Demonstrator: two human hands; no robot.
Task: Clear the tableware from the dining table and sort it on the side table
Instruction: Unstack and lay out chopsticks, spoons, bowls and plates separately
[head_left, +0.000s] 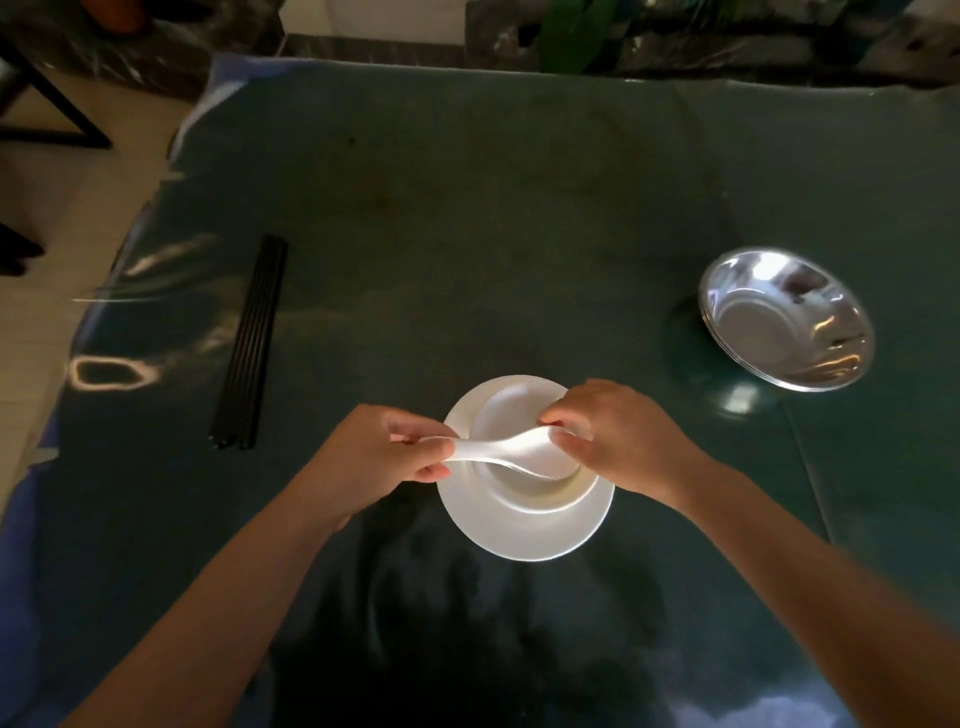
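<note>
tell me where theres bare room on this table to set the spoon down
Bare patches: between the black chopsticks and the white plate; the far middle of the table; between plate and steel bowls. Crowded at the white bowl, where left hand and right hand hold the spoon.

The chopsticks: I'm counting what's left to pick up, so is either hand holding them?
No, the black chopsticks lie untouched on the table, far left of both hands.

Dim, soft-focus scene; window glare on glossy table (519, 208), wide-angle bending at edges.
</note>
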